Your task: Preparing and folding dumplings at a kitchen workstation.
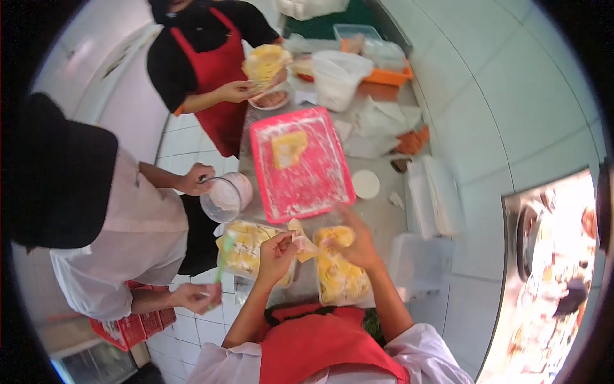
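Note:
Between the fingers of my left hand (277, 256) is a yellow dough wrapper (305, 244) with some pinkish filling on it. My right hand (357, 240), blurred, hovers with spread fingers over a clear container of folded yellow dumplings (343, 283); nothing shows in its grasp. To the left, a second container holds yellow wrappers or dumplings (249, 247) dusted with white flour. Beyond my hands lies a floury pink tray (307, 192) with a small stack of yellow wrappers (289, 150) on it.
At left, a co-worker (144, 206) holds a clear pitcher (221, 199) and a green-handled tool (223, 264). Another person (211, 62) holds yellow wrappers above a bowl of filling (271, 99). A round white lid (366, 184), a white tub (338, 79) and plastic containers (422, 261) stand toward the tiled wall.

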Action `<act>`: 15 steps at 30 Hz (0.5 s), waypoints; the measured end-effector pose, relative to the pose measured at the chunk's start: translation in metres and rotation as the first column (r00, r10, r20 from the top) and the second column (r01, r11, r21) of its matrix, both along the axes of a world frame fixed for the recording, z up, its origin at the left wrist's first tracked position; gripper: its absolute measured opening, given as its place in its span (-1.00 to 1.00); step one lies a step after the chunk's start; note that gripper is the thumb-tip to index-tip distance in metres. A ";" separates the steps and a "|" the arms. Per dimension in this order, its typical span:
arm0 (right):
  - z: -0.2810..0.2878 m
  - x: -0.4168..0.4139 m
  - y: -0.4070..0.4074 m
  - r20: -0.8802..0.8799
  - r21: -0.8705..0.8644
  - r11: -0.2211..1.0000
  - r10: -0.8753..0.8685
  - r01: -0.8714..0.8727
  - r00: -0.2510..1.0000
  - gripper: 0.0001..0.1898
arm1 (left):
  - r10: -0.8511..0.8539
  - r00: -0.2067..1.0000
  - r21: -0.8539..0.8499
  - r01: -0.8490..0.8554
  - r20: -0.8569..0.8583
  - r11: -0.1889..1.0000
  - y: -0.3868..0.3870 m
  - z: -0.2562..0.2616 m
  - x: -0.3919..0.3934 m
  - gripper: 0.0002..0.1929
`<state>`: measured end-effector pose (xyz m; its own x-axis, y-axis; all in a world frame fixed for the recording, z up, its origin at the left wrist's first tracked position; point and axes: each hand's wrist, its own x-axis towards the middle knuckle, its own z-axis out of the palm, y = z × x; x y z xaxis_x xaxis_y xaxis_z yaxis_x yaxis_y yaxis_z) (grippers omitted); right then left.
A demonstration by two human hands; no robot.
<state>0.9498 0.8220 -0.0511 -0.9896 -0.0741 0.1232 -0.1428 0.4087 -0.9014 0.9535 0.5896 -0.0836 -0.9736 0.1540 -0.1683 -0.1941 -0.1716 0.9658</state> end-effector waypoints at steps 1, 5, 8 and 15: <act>0.015 0.006 -0.018 0.020 -0.065 0.995 0.082 -0.080 0.996 -0.12 | -0.033 0.999 -0.005 0.033 0.024 0.999 0.004 0.008 0.000 -0.72; 0.018 0.023 -0.034 0.281 -0.201 0.972 0.178 -0.124 0.943 -0.05 | -0.338 0.939 -0.178 0.344 0.067 0.922 0.007 0.023 0.001 -0.66; 0.006 0.030 -0.035 0.215 -0.369 0.927 0.152 -0.064 0.965 -0.06 | -0.354 0.935 -0.183 0.347 -0.007 0.920 0.012 0.033 -0.001 -0.69; 0.020 0.029 -0.025 0.263 -0.671 0.739 0.161 0.060 0.951 -0.10 | -0.328 0.940 -0.205 0.305 -0.091 0.930 0.006 0.023 -0.008 -0.72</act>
